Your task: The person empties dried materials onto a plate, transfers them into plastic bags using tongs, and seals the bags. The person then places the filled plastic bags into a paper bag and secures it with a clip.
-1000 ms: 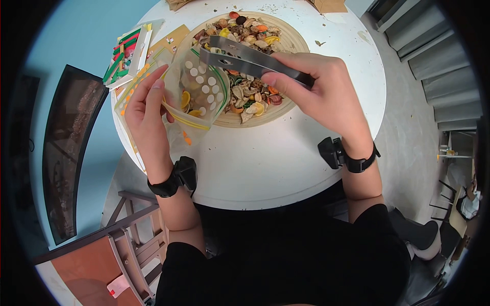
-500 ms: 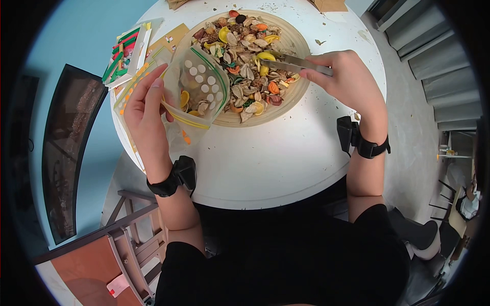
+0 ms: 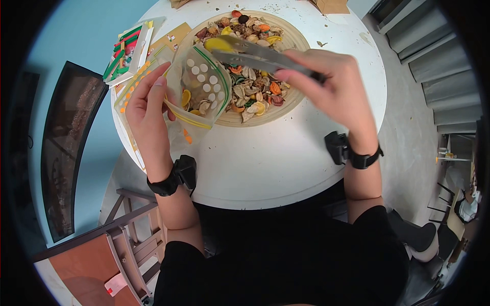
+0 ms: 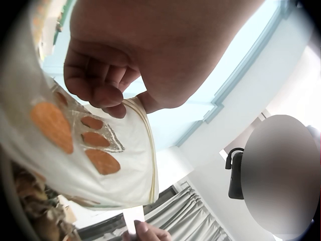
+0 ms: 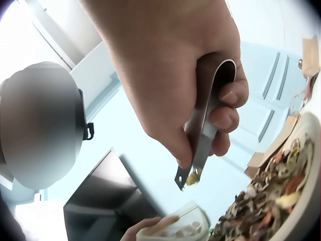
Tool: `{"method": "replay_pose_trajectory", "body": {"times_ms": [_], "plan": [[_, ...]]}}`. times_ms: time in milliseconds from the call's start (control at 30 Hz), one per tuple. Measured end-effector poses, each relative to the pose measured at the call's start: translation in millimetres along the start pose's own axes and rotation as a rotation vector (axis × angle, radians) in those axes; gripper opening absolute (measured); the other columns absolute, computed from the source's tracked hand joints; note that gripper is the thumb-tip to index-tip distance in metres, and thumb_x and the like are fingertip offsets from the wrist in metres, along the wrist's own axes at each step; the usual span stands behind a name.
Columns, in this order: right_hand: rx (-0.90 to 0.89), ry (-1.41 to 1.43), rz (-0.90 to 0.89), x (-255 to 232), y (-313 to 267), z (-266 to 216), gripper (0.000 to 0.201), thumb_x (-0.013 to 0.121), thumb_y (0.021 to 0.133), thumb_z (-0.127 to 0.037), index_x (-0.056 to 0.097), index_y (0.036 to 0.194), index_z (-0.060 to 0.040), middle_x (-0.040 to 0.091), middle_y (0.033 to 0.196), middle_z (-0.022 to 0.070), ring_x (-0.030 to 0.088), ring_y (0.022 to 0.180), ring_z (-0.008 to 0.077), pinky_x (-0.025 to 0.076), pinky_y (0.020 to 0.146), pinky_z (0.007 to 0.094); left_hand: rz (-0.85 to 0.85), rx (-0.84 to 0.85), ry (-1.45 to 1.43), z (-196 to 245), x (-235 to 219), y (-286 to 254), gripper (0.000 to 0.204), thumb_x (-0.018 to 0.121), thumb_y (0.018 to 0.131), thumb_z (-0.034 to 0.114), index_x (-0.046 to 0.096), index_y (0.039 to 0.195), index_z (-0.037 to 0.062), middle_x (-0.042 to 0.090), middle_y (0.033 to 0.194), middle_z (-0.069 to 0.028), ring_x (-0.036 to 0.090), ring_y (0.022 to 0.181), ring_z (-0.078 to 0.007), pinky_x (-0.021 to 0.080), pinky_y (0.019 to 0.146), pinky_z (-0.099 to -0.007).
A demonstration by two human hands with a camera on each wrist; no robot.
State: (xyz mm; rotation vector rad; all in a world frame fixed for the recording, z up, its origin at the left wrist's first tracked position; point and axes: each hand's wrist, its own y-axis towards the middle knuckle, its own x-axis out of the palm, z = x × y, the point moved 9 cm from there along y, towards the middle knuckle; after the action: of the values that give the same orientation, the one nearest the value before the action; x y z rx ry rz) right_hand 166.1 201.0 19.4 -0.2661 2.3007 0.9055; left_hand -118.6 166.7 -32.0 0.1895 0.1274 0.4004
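My left hand (image 3: pixel 148 112) pinches the rim of a clear zip bag (image 3: pixel 201 84) with white dots; the bag's mouth gapes, and yellow and tan dried pieces lie inside. My right hand (image 3: pixel 334 92) grips metal tongs (image 3: pixel 265 56), whose tips hold a yellow piece (image 3: pixel 218 44) just above the bag's upper edge. Under the tongs is a round wooden tray (image 3: pixel 298 97) heaped with dried petals and slices (image 3: pixel 250 81). In the right wrist view, the tongs (image 5: pixel 205 120) are squeezed between thumb and fingers, a yellow bit (image 5: pixel 191 178) between their tips.
A white box (image 3: pixel 133 56) with red and green strips stands at the table's left, beside a brown card (image 3: pixel 176 36) and another dotted bag (image 3: pixel 133 89). Brown paper (image 3: pixel 332 6) lies at the far edge. Small crumbs dot the white table (image 3: pixel 255 163).
The tongs went from beside the bag to the tray's right part, then came back left with a yellow piece in their tips. My left hand has stayed almost still on the bag.
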Motion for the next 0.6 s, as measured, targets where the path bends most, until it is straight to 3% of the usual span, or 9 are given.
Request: {"method": "replay_pose_trajectory", "body": {"times_ms": [133,267,367,467,533,600], "plan": [[-0.036,0.029,-0.026,10,0,-12,0.033,0.081,0.087,-0.025,0.075,0.108,-0.0003,0.068,0.069,0.0129,0.06,0.053,0.0196,0.045,0.053,0.0315,0.003,-0.001,0.01,-1,-1,1,0.032,0.06,0.102,0.019,0.072,0.127,0.0032,0.06,0.077,0.0062,0.044,0.06,0.0012,0.029,0.049,-0.0179],[0.423,-0.018,0.05,-39,-8,47,0.038,0.076,0.092,-0.038,0.079,0.104,-0.0019,0.062,0.061,0.005,0.058,0.053,0.0135,0.044,0.052,0.0276,0.008,-0.005,-0.005,-2,0,0,0.032,0.06,0.102,0.019,0.072,0.127,0.0027,0.059,0.077,0.0064,0.043,0.06,0.0014,0.028,0.05,-0.0174],[0.716,-0.218,-0.148,-54,-27,86,0.043,0.074,0.091,-0.045,0.081,0.103,-0.0041,0.058,0.06,0.0033,0.057,0.054,0.0108,0.044,0.052,0.0263,0.002,-0.005,-0.006,-2,0,0,0.032,0.06,0.102,0.019,0.072,0.128,0.0025,0.059,0.077,0.0066,0.042,0.06,0.0015,0.027,0.05,-0.0173],[0.875,-0.236,-0.339,-48,-44,101,0.046,0.075,0.088,-0.049,0.082,0.104,-0.0062,0.059,0.06,0.0033,0.057,0.053,0.0107,0.044,0.052,0.027,-0.006,-0.006,0.009,-2,-1,1,0.032,0.059,0.103,0.019,0.072,0.127,0.0033,0.058,0.074,0.0058,0.044,0.06,0.0004,0.03,0.051,-0.0182],[0.849,-0.233,-0.337,-43,-43,98,0.045,0.075,0.088,-0.047,0.082,0.105,-0.0052,0.059,0.059,0.0048,0.057,0.053,0.0121,0.046,0.053,0.0285,-0.013,-0.009,0.033,1,-1,1,0.031,0.058,0.103,0.02,0.072,0.126,0.0049,0.058,0.069,0.0038,0.049,0.062,-0.002,0.037,0.053,-0.0197],[0.8,-0.244,-0.333,-35,-40,91,0.045,0.076,0.088,-0.046,0.081,0.106,-0.0046,0.06,0.058,0.0064,0.057,0.052,0.0137,0.047,0.054,0.0301,-0.005,-0.01,0.045,3,0,0,0.031,0.058,0.103,0.02,0.072,0.126,0.0049,0.058,0.069,0.0038,0.049,0.062,-0.0019,0.036,0.053,-0.0198]]}}
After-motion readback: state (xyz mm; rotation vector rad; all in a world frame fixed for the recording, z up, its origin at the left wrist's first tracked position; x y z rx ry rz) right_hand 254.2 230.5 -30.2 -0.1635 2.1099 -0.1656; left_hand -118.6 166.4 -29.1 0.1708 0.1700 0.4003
